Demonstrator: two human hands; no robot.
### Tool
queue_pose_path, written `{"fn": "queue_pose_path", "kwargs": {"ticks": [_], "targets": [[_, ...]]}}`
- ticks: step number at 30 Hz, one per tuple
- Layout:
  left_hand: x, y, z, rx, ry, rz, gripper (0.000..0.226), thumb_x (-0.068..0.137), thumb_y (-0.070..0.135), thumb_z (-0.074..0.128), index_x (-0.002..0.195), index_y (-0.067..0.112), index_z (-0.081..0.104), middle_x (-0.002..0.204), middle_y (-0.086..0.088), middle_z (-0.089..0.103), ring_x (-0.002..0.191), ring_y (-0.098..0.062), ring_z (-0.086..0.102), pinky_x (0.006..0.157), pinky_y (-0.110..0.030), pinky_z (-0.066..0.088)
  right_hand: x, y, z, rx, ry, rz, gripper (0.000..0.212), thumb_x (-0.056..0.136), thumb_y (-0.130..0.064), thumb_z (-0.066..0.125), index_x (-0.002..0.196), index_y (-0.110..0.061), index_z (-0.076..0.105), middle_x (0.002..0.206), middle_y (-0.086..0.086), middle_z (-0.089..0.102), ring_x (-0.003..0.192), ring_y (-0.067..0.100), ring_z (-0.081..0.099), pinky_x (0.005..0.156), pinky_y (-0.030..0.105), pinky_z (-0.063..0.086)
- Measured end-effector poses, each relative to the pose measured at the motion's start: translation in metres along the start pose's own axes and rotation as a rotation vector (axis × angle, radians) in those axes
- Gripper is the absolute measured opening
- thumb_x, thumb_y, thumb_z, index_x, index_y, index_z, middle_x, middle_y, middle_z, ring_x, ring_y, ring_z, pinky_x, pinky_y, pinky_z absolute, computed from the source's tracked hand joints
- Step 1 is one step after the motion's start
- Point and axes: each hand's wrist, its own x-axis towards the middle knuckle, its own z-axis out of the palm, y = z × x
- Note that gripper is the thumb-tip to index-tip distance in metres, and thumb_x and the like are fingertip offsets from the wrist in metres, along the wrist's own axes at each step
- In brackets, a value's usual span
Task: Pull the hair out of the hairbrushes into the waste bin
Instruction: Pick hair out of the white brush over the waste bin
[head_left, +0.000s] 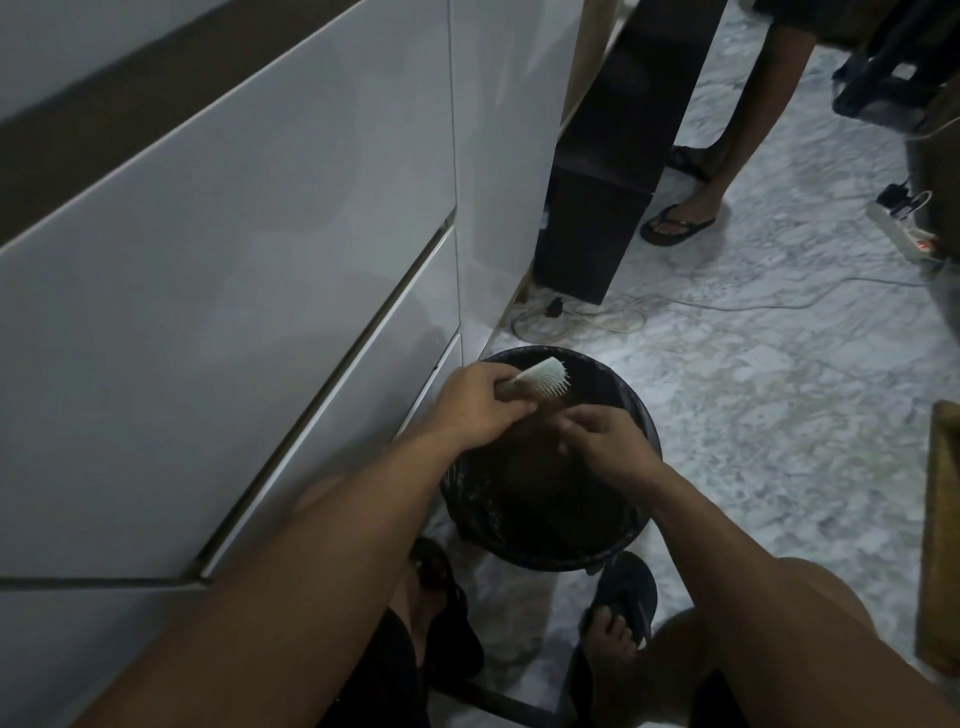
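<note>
White hairbrush in left hand grip

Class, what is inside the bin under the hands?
The bin holds a black liner and a dim brownish mass; whether that is hair cannot be told. Both hands and the brush cover part of the inside.

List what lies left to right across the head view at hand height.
Glossy white cabinet drawer fronts → left hand gripping the pale toothed hairbrush → right hand over the black lined waste bin → marbled grey floor.
</note>
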Motion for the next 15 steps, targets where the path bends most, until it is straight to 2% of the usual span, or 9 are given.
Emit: {"fn": "queue_pose_path", "kwargs": {"ticks": [3,5,10,12,15], "targets": [[0.005,-0.005,-0.003,0.01,0.088,-0.046,0.025,0.078,0.037,0.076,0.099,0.024,0.076,0.088,-0.001,0.073,0.088,-0.019,0.066,0.074,-0.025,0.046,0.004,0.007,-0.004,-0.088,0.041,0.047,0.027,0.099,-0.019,0.049,0.079,-0.016,0.067,0.062,-0.001,0.058,0.054,0.012,0.051,0.051,0.024,0.039],[0.008,-0.007,-0.004,0.006,0.137,-0.064,0.026,0.077,0.039,0.077,0.099,0.024,0.076,0.088,-0.001,0.073,0.087,-0.019,0.066,0.074,-0.026,0.047,0.008,0.013,-0.008,-0.096,0.128,0.104,0.03,0.099,-0.019,0.048,0.075,-0.017,0.066,0.063,0.001,0.058,0.053,0.014,0.052,0.051,0.024,0.04],[0.009,-0.01,-0.009,-0.062,0.16,-0.093,0.027,0.077,0.038,0.078,0.1,0.024,0.077,0.081,0.003,0.069,0.083,-0.018,0.066,0.073,-0.026,0.048,0.011,0.019,-0.02,-0.172,0.401,0.213,0.027,0.091,-0.009,0.05,0.076,-0.018,0.07,0.082,0.007,0.068,0.072,0.021,0.06,0.063,0.026,0.043],[0.008,-0.008,-0.007,-0.06,0.135,-0.088,0.026,0.078,0.036,0.078,0.101,0.024,0.077,0.083,0.003,0.07,0.083,-0.016,0.065,0.073,-0.025,0.048,0.011,0.021,-0.021,-0.198,0.43,0.261,0.026,0.088,-0.008,0.049,0.081,-0.017,0.073,0.088,0.009,0.07,0.078,0.025,0.062,0.068,0.029,0.047],[0.006,-0.007,-0.002,-0.126,0.068,-0.08,0.024,0.076,0.036,0.078,0.097,0.024,0.077,0.085,0.0,0.074,0.085,-0.019,0.069,0.079,-0.033,0.056,0.01,0.021,-0.019,-0.14,0.428,0.245,0.021,0.088,-0.009,0.054,0.09,-0.015,0.074,0.097,0.008,0.072,0.089,0.026,0.065,0.076,0.03,0.049]]}}
